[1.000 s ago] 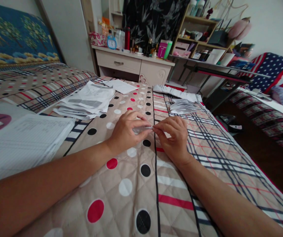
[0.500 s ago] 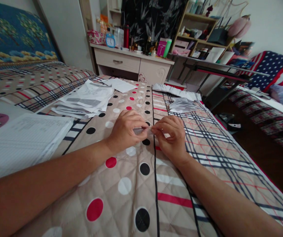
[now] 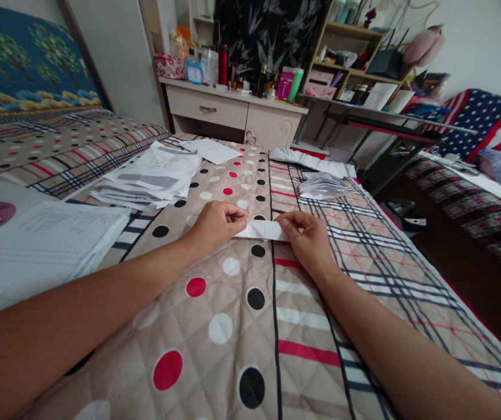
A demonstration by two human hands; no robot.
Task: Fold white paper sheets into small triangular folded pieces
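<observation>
The quilted bedspread [image 3: 215,373], dotted beneath the left hand and striped and plaid beyond the right, spreads under and around the whole grip. Well beyond the grip, straight ahead, stands a pale dresser [image 3: 209,111]. The 2 bare forearms come in from the near corners and slant inward, so the hands face each other just apart. Well left of the grip lie large lined sheets [image 3: 53,251]; nearer, ahead and to the left, is a loose paper stack [image 3: 156,175] with uneven edges. Ahead and right of the grip sits a small bundle of folded papers [image 3: 322,186]. The left hand [image 3: 217,226] is low, wrist fairly straight, knuckles up, its fingers curled and pinched narrowly at the left end of a white paper strip [image 3: 262,230]. The right hand [image 3: 309,236] angles up from its wrist, thumb laid on the strip's near face and index finger at its far edge, a close pinch on the right end. The strip, the smallest of these, spans the gap between the 2 hands, above the line where dots meet stripes.
</observation>
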